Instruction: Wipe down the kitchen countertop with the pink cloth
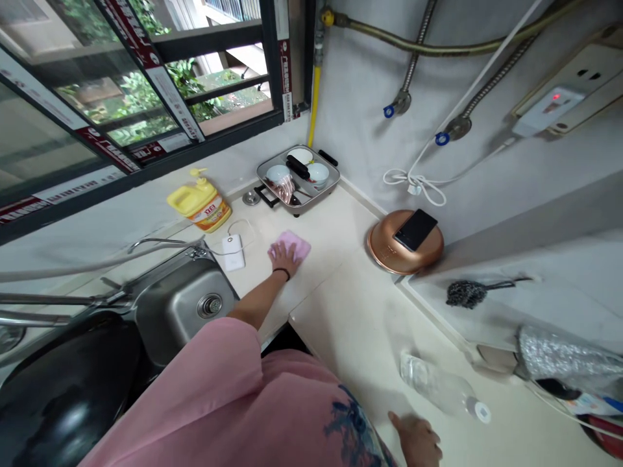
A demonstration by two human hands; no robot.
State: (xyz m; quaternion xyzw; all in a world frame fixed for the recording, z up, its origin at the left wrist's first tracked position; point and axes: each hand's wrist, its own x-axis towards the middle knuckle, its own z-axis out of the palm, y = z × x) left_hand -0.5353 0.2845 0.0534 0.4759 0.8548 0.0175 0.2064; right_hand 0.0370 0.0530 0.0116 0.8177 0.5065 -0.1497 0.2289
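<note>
At far left I see a yellow jug (207,206), then a white device (234,257); my left hand (286,257), spread open, lies flat over the pink cloth (302,245) on the counter (341,298); further right, my right hand (420,442), empty and half open, is near the clear bottle (438,387)

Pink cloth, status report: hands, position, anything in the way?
Left hand spread on pink cloth. Right hand near clear bottle. Cloth on countertop; corded white device close by, possibly in the way.
</note>
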